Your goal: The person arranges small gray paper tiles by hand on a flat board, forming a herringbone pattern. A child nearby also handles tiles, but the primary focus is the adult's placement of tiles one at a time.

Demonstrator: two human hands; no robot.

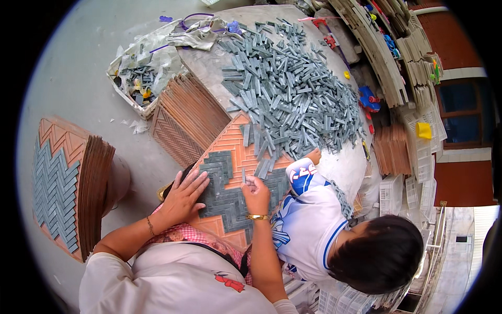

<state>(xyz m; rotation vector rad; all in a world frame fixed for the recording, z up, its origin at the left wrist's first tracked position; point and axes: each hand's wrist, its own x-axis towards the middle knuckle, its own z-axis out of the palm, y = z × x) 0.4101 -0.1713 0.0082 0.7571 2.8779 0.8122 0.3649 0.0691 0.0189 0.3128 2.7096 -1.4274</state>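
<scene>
An orange herringbone mould tray (232, 144) lies in front of me, partly filled with grey mosaic strips (225, 201). My left hand (183, 196) rests flat with spread fingers on the laid grey strips at the tray's left side. My right hand (256, 192), with a gold bracelet at the wrist, pinches a small grey strip (244, 177) just above the laid pattern. A large heap of loose grey strips (290, 89) covers the table beyond the tray.
Another person in a white and blue shirt (308, 220) leans in at my right, a hand (314, 155) reaching the heap. Stacked orange trays (191, 118) sit left of the heap, a filled tray stack (68, 183) far left, a white crate (138, 78) behind.
</scene>
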